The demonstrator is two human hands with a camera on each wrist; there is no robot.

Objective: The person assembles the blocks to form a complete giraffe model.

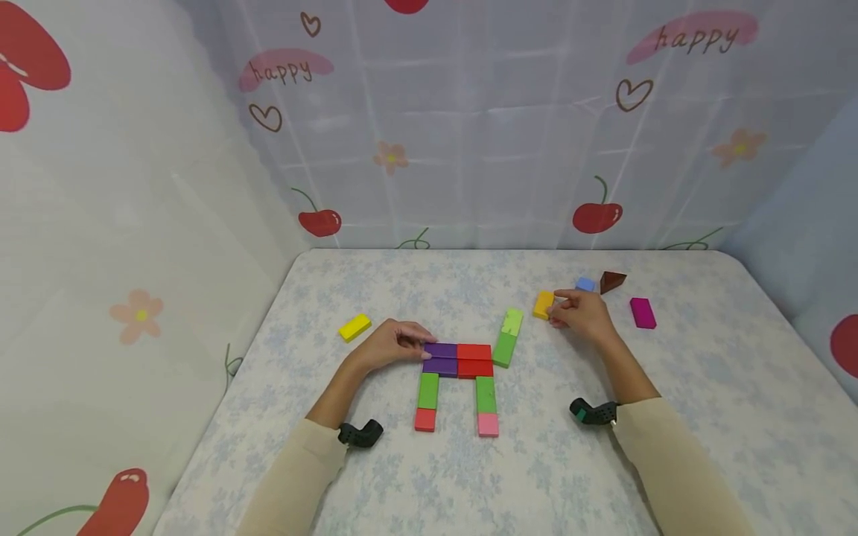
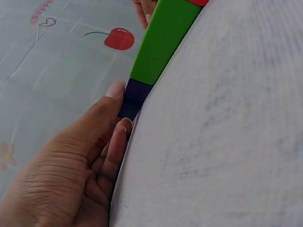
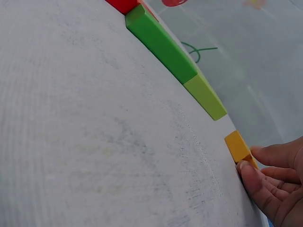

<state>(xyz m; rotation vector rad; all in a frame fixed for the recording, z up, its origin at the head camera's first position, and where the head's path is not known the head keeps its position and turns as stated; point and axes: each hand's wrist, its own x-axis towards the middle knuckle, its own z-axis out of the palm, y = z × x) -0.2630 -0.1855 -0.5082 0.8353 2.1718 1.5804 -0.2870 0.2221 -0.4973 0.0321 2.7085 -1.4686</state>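
My left hand (image 1: 392, 344) is at the left end of two purple blocks (image 1: 440, 360), with thumb and fingertips holding the end of the far one. In the left wrist view the thumb and fingers close around the dark purple block (image 2: 135, 97). Two red blocks (image 1: 474, 360) lie against the purple ones. My right hand (image 1: 582, 314) pinches an orange-yellow block (image 1: 544, 304) at its right side; in the right wrist view the thumb and fingertips grip the end of this orange-yellow block (image 3: 236, 145).
Below the purple and red row stand two columns: green over red (image 1: 425, 420) and green over pink (image 1: 488, 425). A two-tone green column (image 1: 508, 339) slants up at right. Around lie a yellow block (image 1: 354, 327), blue block (image 1: 585, 284), brown wedge (image 1: 611, 281) and magenta block (image 1: 643, 313).
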